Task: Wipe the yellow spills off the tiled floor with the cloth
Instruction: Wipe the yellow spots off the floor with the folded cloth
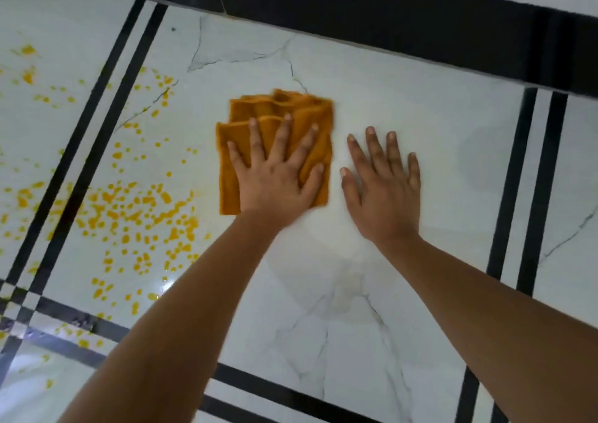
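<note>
A folded orange cloth (293,112) lies flat on the white marble-look tiled floor (404,99). My left hand (278,176) presses down on the cloth with fingers spread and straight. My right hand (383,183) rests flat on the bare tile just right of the cloth, fingers straight, holding nothing. Yellow spills (139,209) lie in many small drops and blotches left of the cloth, spreading over the black double stripe and onto the tile at the far left (27,76).
Black double stripes (106,105) cross the floor at left, at right (530,176) and along the bottom (259,387). A black skirting band (388,14) runs along the top edge. The tile right of my hands shows no spots.
</note>
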A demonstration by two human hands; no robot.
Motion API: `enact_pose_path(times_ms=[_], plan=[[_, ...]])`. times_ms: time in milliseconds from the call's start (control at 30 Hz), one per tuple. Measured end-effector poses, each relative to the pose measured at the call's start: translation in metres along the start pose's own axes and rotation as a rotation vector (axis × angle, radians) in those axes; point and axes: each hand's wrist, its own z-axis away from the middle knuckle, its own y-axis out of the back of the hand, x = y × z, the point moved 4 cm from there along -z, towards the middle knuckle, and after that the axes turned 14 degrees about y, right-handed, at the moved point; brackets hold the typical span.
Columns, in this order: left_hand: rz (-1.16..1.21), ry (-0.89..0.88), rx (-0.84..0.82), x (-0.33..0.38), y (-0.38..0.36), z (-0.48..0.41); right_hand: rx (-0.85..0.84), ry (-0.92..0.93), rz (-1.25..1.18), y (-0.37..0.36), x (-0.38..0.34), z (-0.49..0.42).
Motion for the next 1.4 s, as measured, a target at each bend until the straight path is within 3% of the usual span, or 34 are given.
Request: enact_pose_path(times_ms=[67,100,200,233,333,367,467,500,633,667,767,800,933,1067,1167,1233,1300,1400], plan=[[-0.098,-0.197,-0.023,-0.01,0.003,-0.008,-0.006,0.002,0.006,0.0,0.0,-0.002],[-0.104,-0.151,-0.023,-0.016,0.006,-0.024,-0.004,0.004,0.008,0.0,0.0,-0.002],[0.022,0.214,-0.033,-0.015,0.006,-0.038,0.012,-0.007,0.0,-0.001,0.0,0.001],[0.041,0.209,-0.018,-0.01,0.003,-0.026,0.019,0.002,0.0,-0.001,-0.001,0.0],[-0.078,-0.142,-0.016,-0.007,-0.001,0.003,0.026,0.011,0.01,0.001,0.0,0.0],[-0.093,-0.157,-0.026,-0.013,0.003,-0.007,0.025,0.01,0.007,0.001,0.001,-0.001],[0.021,0.238,-0.038,-0.024,0.004,-0.035,0.025,0.005,0.007,0.0,0.0,0.0],[0.047,0.284,-0.024,-0.019,0.003,-0.027,0.027,0.005,0.008,0.0,0.0,0.0],[-0.081,-0.102,-0.012,-0.015,-0.003,0.031,-0.01,0.014,0.001,0.003,-0.001,0.0],[-0.091,-0.081,-0.027,-0.023,0.001,0.026,-0.02,0.021,-0.01,0.004,-0.001,0.0],[0.017,0.298,-0.031,-0.038,0.001,0.031,-0.022,0.135,-0.07,0.004,-0.009,0.02],[0.046,0.344,-0.038,-0.036,0.0,0.041,-0.021,0.173,-0.086,0.004,-0.013,0.028],[-0.082,0.077,-0.065,-0.048,-0.002,0.117,-0.007,0.281,-0.09,0.008,-0.036,0.084],[-0.002,0.354,-0.148,-0.06,-0.001,0.132,-0.022,0.318,-0.133,0.02,-0.067,0.107],[0.038,0.216,-0.15,-0.053,0.003,0.184,-0.056,0.304,-0.196,0.026,-0.077,0.115],[0.187,0.181,-0.125,-0.069,0.013,0.211,-0.069,0.331,-0.238,0.027,-0.089,0.12],[0.36,0.317,0.004,-0.098,0.025,0.23,-0.085,0.379,-0.284,0.023,-0.111,0.124],[0.318,0.603,0.15,-0.15,0.031,0.264,-0.124,0.47,-0.286,0.018,-0.154,0.115]])
